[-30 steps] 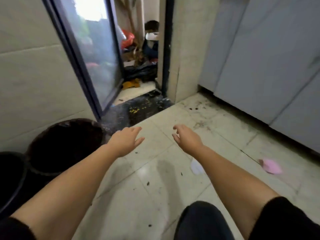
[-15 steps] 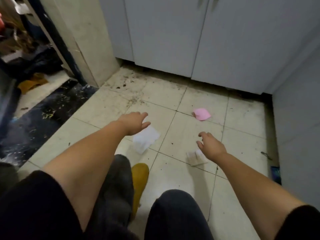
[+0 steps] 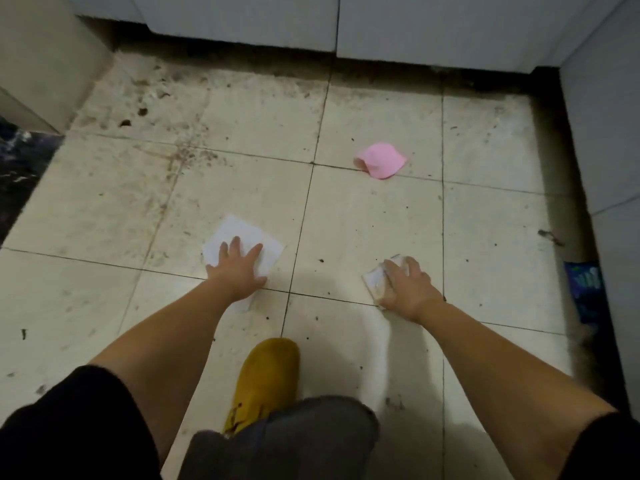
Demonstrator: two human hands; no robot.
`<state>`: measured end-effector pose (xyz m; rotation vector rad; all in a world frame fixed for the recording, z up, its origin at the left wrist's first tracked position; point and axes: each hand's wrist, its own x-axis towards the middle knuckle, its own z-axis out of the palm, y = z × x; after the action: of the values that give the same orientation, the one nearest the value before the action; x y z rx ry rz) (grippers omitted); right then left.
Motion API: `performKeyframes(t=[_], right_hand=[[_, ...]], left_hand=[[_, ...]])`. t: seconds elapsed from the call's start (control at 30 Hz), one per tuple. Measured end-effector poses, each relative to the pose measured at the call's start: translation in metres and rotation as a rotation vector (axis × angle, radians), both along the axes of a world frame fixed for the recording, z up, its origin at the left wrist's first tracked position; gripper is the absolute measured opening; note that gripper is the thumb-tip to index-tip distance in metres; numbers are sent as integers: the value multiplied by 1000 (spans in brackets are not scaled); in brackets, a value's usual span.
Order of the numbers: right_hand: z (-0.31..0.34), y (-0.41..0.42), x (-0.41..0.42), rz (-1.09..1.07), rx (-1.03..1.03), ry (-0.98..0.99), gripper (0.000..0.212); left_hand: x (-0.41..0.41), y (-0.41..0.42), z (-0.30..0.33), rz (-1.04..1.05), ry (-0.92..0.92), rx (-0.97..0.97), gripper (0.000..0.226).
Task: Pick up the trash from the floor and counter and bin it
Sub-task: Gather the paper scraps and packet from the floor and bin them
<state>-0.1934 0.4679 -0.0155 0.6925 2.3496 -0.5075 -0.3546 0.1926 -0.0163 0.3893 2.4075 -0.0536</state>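
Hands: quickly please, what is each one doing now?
Left hand: open, flat on the white paper.
Right hand: fingers curled over the small crumpled wrapper; not lifted.

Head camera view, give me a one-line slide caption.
Left hand on white paper, right hand on crumpled wrapper; pink scrap lies untouched beyond.

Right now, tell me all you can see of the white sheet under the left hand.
The white sheet looks like thin paper or tissue, roughly square, lying flat on the tiled floor with one corner pointing away from the person. It straddles a grout line. The left hand lies spread over its near half, fingers apart, not yet gripping. Its near edge is hidden by the hand and wrist.
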Motion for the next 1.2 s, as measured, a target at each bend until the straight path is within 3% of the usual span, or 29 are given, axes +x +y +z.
performKeyframes(t=[0.13, 0.3, 0.43, 0.67, 0.77, 0.9, 1.03, 1.2], right_hand=[[-21, -7, -3, -13, 89, -14, 58], [-24, -7, -3, -32, 95, 61, 46], [-28, 6, -7, -82, -3, 29, 45], [-2, 49, 11, -142, 84, 142, 37], [10, 68, 25, -212, 150, 222, 31], [20, 88, 42, -326, 227, 349, 25], [20, 100, 56, -393, 262, 395, 23], [8, 102, 68, -458, 277, 391, 23]], left_hand=[[-8, 0, -27, 13, -37, -1, 80], [-5, -2, -41, 46, 202, 84, 41], [-10, 0, -44, 134, 119, 169, 25], [-43, 101, -4, 58, 142, 382, 8], [-48, 170, 17, -51, 176, 476, 14], [-55, 241, 27, -182, 153, 519, 43], [-66, 290, 16, -336, 210, 395, 56], [-88, 324, -14, -364, 184, 156, 71]])
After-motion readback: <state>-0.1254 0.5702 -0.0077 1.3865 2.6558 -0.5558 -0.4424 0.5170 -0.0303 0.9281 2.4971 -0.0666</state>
